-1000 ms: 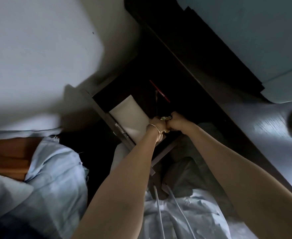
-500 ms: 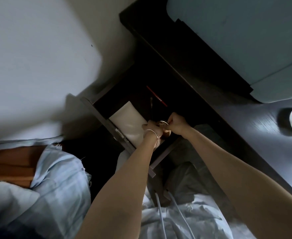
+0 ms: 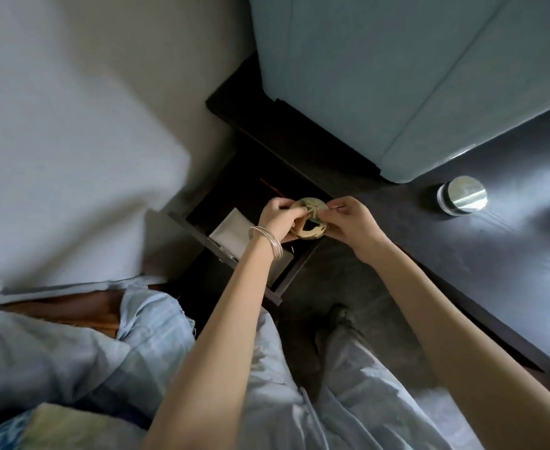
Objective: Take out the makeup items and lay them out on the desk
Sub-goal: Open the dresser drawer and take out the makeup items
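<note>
Both hands, left hand [image 3: 278, 216] and right hand [image 3: 351, 222], pinch a round gold compact [image 3: 309, 219] above the open drawer [image 3: 234, 235]. It is mid-removal; next it needs carrying right of the grip onto the tabletop [image 3: 494, 254].

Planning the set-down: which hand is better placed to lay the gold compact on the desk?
Right hand: it grips the gold compact on the side nearest the desk; the left hand is over the drawer.
</note>
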`<state>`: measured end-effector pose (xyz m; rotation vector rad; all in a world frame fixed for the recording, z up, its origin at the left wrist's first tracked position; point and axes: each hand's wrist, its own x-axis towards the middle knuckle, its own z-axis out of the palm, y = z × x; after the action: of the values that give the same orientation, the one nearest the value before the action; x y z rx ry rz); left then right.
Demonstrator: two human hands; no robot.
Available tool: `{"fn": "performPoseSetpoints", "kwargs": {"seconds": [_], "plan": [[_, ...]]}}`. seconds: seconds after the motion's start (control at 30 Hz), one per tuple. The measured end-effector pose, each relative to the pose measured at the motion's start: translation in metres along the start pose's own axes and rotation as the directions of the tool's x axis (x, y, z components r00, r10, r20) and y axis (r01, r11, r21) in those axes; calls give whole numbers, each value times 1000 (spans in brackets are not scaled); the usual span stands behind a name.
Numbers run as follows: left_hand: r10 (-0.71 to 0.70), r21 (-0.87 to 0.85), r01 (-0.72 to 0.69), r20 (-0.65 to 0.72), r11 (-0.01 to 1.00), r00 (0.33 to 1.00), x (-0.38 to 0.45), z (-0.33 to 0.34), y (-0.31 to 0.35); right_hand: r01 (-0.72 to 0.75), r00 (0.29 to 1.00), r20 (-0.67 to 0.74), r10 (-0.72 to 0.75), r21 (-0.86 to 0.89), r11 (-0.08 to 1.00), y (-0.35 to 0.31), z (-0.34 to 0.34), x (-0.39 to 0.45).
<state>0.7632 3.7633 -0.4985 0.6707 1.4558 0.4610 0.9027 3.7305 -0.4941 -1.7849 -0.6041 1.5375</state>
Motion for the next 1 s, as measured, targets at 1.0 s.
{"fn": "performPoseSetpoints", "kwargs": {"seconds": [1.0], "plan": [[-117,-77,117,0,990,993,-43,301,29,-39,947,-308,85,153,987,4,-277,-8]]}}
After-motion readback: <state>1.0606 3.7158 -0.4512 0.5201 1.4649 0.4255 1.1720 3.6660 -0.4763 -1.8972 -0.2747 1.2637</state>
